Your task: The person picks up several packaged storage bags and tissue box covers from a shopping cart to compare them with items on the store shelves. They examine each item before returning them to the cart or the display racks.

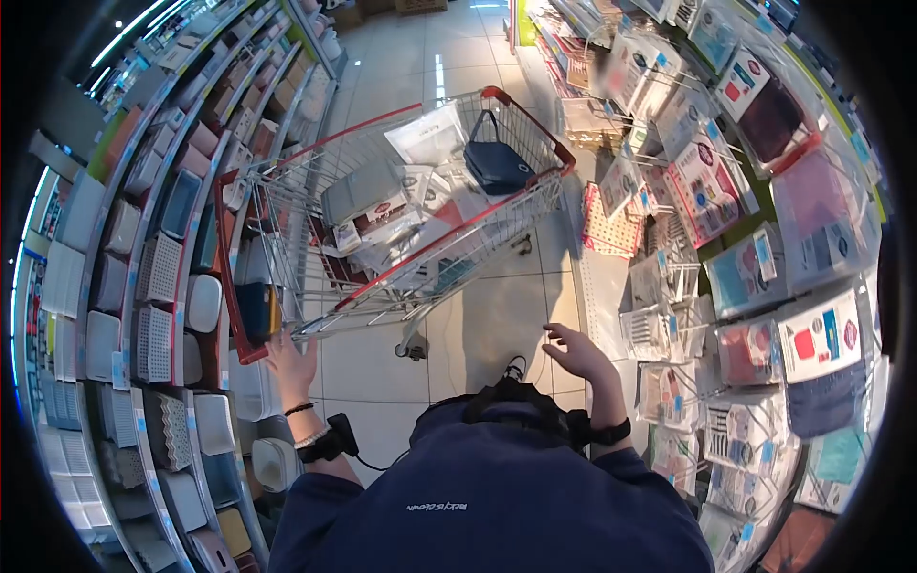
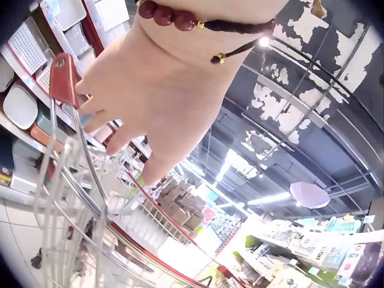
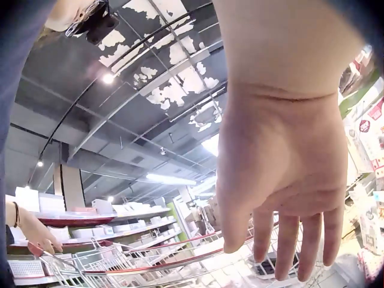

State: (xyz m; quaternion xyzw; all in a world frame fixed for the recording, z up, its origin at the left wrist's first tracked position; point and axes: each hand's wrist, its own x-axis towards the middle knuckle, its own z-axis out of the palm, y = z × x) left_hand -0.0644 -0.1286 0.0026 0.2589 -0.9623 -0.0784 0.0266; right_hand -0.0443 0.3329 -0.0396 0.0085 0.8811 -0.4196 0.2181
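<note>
two bare hands reach forward. the left hand (image 1: 289, 370) has its fingers spread and slightly bent, right at the red handle corner of one wire shopping cart (image 1: 425, 252); whether they touch it, i cannot tell. the right hand (image 1: 579, 353) hangs in the air with relaxed fingers, apart from the cart. inside lie one dark blue bag (image 1: 499, 168) with a looped handle and several shiny plastic packets (image 1: 427, 137). smooth and perforated plastic bins (image 1: 203, 304) line the left side.
</note>
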